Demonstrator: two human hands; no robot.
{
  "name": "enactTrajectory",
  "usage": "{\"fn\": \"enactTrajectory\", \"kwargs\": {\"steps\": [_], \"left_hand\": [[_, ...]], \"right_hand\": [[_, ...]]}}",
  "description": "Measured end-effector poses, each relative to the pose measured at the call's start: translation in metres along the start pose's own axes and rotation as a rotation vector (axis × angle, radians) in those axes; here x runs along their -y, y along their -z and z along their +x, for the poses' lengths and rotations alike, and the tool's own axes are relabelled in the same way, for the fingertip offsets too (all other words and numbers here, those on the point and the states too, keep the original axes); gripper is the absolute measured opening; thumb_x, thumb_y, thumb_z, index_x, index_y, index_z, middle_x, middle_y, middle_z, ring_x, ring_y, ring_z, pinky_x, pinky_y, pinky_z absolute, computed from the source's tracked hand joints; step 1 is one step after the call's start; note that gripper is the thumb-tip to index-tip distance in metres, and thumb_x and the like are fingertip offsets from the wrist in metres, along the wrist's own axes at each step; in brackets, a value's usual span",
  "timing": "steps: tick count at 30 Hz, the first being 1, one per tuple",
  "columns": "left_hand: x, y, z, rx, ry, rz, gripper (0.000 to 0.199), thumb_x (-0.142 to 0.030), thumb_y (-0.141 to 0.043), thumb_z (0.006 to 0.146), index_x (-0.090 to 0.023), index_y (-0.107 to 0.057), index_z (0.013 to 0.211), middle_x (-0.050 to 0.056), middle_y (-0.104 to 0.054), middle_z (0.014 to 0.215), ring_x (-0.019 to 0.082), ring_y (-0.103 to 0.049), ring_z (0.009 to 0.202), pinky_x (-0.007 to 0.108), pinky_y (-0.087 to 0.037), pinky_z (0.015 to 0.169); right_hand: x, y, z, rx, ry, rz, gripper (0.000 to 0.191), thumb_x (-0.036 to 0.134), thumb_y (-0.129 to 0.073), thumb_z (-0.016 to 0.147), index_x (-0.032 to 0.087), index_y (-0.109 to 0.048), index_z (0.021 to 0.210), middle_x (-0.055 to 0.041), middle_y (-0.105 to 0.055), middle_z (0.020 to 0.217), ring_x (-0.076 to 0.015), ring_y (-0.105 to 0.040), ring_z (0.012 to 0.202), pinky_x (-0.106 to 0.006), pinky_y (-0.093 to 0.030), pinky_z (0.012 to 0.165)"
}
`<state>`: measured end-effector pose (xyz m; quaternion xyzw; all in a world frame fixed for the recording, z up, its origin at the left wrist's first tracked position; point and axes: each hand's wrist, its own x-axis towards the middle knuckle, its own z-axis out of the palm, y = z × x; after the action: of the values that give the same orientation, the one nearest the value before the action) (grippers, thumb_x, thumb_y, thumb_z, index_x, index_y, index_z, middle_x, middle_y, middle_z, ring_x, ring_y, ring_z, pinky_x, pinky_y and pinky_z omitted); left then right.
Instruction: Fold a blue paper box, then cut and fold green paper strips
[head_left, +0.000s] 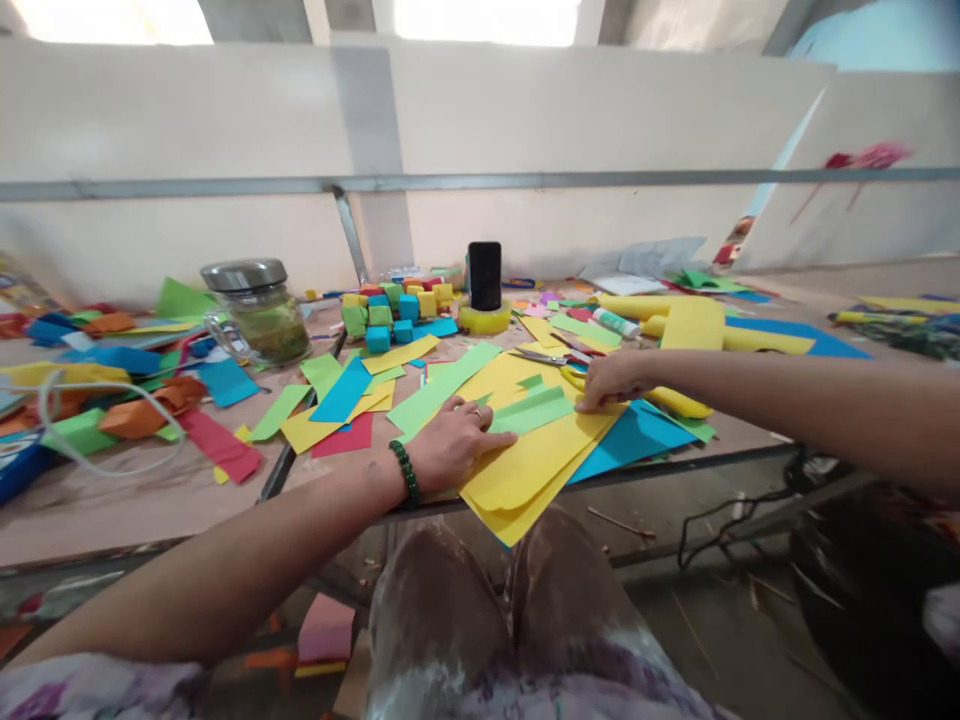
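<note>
A light green paper strip [529, 410] with a lengthwise crease lies on a stack of yellow paper sheets [517, 480] at the table's front edge. My left hand [459, 438] rests at the strip's left end, thumb stretched out and fingers apart on the paper. At the other end, my right hand [616, 380] has its fingers curled and presses the strip between fingertip and thumb; the exact grip is partly hidden. Scissors [541, 356] with open blades lie just beyond the strip, and yellow handles show beside my right hand. Blue paper [634, 442] sticks out under the yellow stack.
A lidded glass jar [266, 318] stands at the left. Small folded paper cubes [394, 312] sit near an upright phone [485, 275] on a yellow tape roll [484, 319]. A glue stick [616, 322] and rolled yellow paper [697, 325] lie right. A white cable [112, 470] loops at left.
</note>
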<state>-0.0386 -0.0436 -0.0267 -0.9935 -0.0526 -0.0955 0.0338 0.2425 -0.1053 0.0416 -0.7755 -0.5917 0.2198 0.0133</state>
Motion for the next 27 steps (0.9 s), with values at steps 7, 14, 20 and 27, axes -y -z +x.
{"fn": "enactTrajectory", "kwargs": {"steps": [7, 14, 20, 27], "left_hand": [[-0.001, 0.001, 0.003, 0.015, -0.010, 0.058, 0.039, -0.023, -0.041, 0.093, -0.033, -0.056, 0.128, 0.007, -0.058, 0.094, 0.021, -0.055, 0.089, 0.039, -0.034, 0.086], [-0.012, 0.017, -0.020, 0.067, 0.039, 0.080, 0.038, -0.026, -0.047, 0.090, -0.027, -0.056, 0.127, 0.010, -0.059, 0.107, 0.026, -0.053, 0.100, 0.044, -0.033, 0.092], [-0.022, 0.029, -0.074, 0.047, 0.181, 0.000, 0.037, -0.021, -0.040, 0.092, -0.027, -0.058, 0.124, 0.007, -0.059, 0.118, 0.024, -0.052, 0.101, 0.043, -0.032, 0.094], [-0.031, 0.022, -0.081, -0.012, 0.296, -0.099, 0.040, -0.021, -0.040, 0.089, -0.025, -0.059, 0.124, 0.008, -0.057, 0.121, 0.024, -0.052, 0.105, 0.044, -0.034, 0.096]], "right_hand": [[0.039, 0.002, -0.015, 0.054, 0.100, -0.002, 0.037, 0.053, -0.074, 0.055, 0.020, -0.058, 0.049, -0.0022, -0.056, 0.050, -0.0176, -0.056, 0.055, -0.030, -0.038, 0.050], [0.057, -0.048, 0.003, 0.263, 0.241, 0.260, 0.043, 0.059, -0.072, 0.060, 0.018, -0.062, 0.067, -0.0012, -0.062, 0.059, -0.0135, -0.059, 0.054, -0.025, -0.047, 0.052], [0.062, -0.046, 0.012, 0.326, 0.157, 0.232, 0.054, 0.068, -0.074, 0.054, 0.018, -0.057, 0.063, -0.0028, -0.064, 0.060, -0.0157, -0.063, 0.056, -0.026, -0.049, 0.053], [0.110, -0.038, 0.013, 0.383, 0.089, -0.233, 0.060, 0.072, -0.071, 0.054, 0.014, -0.056, 0.053, -0.0074, -0.058, 0.051, -0.0187, -0.057, 0.053, -0.030, -0.042, 0.051]]}}
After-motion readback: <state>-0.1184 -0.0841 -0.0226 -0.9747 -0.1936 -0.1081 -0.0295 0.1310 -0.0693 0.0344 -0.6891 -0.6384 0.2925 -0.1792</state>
